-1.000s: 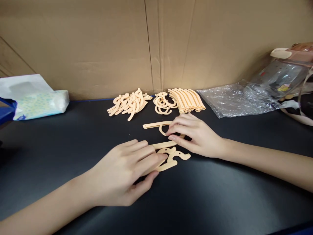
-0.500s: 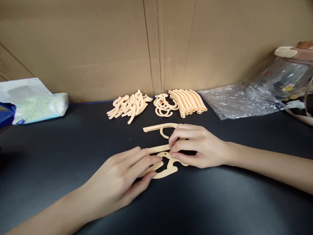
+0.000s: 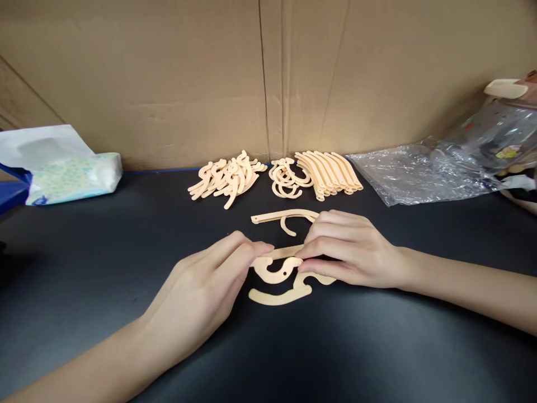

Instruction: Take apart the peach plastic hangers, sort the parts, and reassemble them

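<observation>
My left hand (image 3: 205, 285) pinches the left end of a curved, cream plastic hanger piece (image 3: 274, 275) with a small hole in it. The fingertips of my right hand (image 3: 350, 246) close at this piece's other end and on a straight hanger arm (image 3: 287, 253) behind it. Below them, a wavy hanger piece (image 3: 280, 296) lies flat on the black table. Beyond my right fingers rests a slotted hanger arm (image 3: 283, 215), its right part covered by that hand, with a hook (image 3: 287, 228) beside it.
At the back lie a heap of wavy pieces (image 3: 226, 178), several hooks (image 3: 287, 178) and a row of slotted arms (image 3: 329, 172). A tissue pack (image 3: 75, 176) stands at left. Clear plastic bag (image 3: 411, 173) and a bottle (image 3: 499, 129) are at right, before a cardboard wall (image 3: 188, 78).
My left hand has shifted up and turned the curved piece over, so its bow now faces down. The wavy piece below is uncovered. The view has moved slightly left.
</observation>
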Tool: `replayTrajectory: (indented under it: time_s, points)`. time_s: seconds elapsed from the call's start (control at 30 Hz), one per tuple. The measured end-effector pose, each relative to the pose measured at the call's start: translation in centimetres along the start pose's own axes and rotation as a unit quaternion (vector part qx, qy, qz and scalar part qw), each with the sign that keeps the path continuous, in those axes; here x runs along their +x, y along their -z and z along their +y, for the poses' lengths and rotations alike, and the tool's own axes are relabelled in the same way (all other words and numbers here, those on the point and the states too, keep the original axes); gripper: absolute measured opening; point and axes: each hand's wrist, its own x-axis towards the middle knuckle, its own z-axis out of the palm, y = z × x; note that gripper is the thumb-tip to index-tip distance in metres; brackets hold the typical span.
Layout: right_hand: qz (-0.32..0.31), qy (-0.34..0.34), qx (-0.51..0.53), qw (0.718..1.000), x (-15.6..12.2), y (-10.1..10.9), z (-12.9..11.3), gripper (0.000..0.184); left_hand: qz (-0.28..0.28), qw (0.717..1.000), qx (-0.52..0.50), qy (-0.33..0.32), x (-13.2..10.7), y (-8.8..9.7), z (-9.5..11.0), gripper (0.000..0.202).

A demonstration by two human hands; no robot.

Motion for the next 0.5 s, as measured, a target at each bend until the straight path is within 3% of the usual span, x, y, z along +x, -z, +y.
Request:
replayTrajectory:
  time_s: [0.2, 0.33, 0.5]
  points:
    - [0.01, 0.048, -0.032, 0.998, 0.2, 0.0, -0.6, 0.019, 0.035, 0.993, 0.089, -0.075, 0.6, -0.5, 1.5, 0.02]
    - [0.011, 0.063, -0.045, 0.997, 0.1, -0.1, -0.5, 0.018, 0.023, 0.982, 0.153, -0.111, 1.0, -0.3, 2.0, 0.016]
    - [0.007, -0.011, -0.006, 1.0, 0.1, -0.2, -0.1, 0.019, 0.013, 0.975, 0.199, -0.093, 0.7, 0.5, 0.6, 0.015]
